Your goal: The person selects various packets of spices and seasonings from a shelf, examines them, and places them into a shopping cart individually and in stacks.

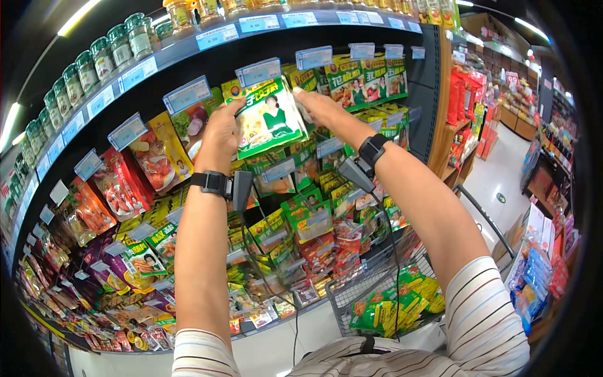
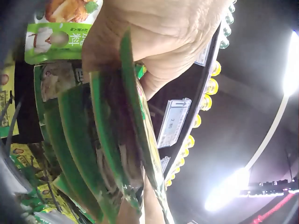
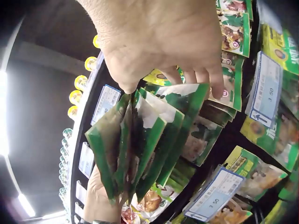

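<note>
Both hands hold a small bunch of green and white seasoning packets (image 1: 270, 129) up in front of the shelf rack in the head view. My left hand (image 1: 224, 129) grips their left edge, its thumb on the front. The right hand (image 1: 326, 113) grips the top right side, its thumb along the edge and its fingers behind. In the left wrist view the green-edged packets (image 2: 77, 130) fan out below the left hand (image 2: 159, 37). From the right wrist view, several packets (image 3: 159, 121) spread apart beneath the right hand (image 3: 163, 42). A price tag (image 1: 259, 72) hangs just above them.
Hanging packets (image 1: 370, 81) fill the rack around the hands, with blue price tags (image 1: 314, 58) sticking out. Jars (image 1: 103, 53) line the shelf above. A shopping cart (image 1: 336, 292) with green and yellow packets (image 1: 396, 308) stands below right. Black cables (image 1: 397, 270) hang from the wrists.
</note>
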`<state>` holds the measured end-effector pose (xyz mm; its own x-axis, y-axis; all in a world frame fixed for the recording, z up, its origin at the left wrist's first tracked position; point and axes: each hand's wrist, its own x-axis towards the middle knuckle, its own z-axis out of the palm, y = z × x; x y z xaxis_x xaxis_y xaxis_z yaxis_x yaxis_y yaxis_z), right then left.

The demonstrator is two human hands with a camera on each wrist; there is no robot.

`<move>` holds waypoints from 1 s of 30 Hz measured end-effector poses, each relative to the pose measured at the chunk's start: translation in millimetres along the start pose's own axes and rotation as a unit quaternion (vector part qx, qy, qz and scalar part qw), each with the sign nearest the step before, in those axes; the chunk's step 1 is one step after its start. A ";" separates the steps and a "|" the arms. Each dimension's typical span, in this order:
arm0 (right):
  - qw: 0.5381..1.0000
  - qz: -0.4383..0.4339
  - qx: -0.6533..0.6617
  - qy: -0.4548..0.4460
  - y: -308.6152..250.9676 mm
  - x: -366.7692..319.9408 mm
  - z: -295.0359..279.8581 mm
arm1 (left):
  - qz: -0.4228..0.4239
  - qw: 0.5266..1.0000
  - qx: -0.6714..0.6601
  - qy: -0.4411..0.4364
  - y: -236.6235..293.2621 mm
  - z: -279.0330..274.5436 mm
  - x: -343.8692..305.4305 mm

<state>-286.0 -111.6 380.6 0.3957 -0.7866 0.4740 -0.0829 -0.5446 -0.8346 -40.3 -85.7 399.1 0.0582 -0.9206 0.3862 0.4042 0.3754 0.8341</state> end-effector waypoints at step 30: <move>0.994 -0.057 0.089 -0.029 1.9 -24.5 -11.8 | -0.020 0.996 -0.063 -0.062 -13.9 7.5 -32.4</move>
<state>-306.7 -96.7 370.7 0.4466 -0.7018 0.5550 0.1270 -0.5643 -0.8157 -54.7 -60.3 377.9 -0.0701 -0.9108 0.4068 0.5162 0.3158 0.7961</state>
